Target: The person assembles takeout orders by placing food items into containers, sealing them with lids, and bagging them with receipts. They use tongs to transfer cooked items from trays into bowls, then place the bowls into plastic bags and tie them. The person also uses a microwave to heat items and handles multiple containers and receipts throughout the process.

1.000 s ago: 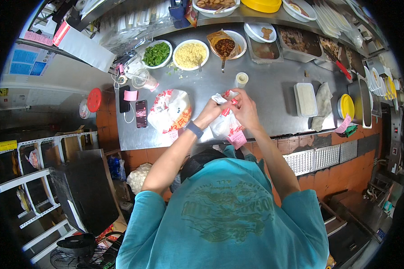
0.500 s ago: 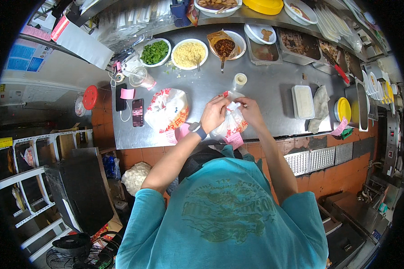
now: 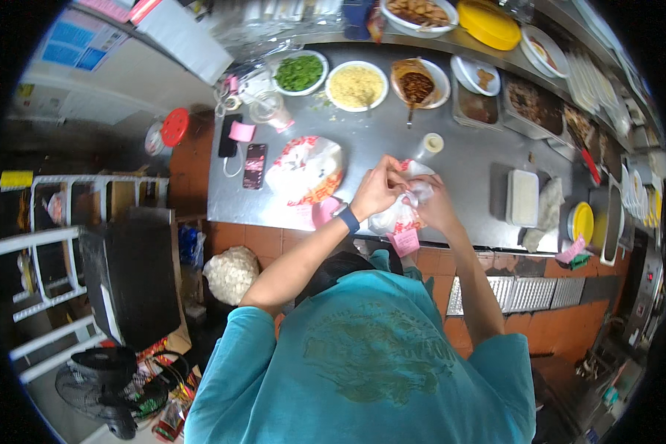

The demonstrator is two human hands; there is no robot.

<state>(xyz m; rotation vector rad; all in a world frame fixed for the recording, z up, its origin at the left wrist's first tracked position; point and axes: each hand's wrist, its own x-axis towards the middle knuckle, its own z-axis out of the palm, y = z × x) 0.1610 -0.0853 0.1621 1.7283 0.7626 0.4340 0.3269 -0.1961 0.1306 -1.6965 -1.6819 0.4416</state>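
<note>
At the front edge of the steel counter, a white plastic bag with red print stands between my hands, its top gathered and twisted. My left hand, the one with a watch on its wrist, pinches the bag's top from the left. On the other side my right hand has its fingers closed on the gathered plastic. A pink paper slip hangs at the bag's front. Left of my left hand sits a second white bag with red print, which neither hand touches. The bags' contents are hidden.
Beyond the bag stands a tape roll. Bowls of chopped greens, minced garlic-like bits and dark sauce line the back. A phone lies left, a white-lidded container and a cloth right.
The whole view has shifted, so the counter appears further right and tilted. Both hands stay on the bag's gathered top, with the fingers repositioned and the right hand slightly lower beside it.
</note>
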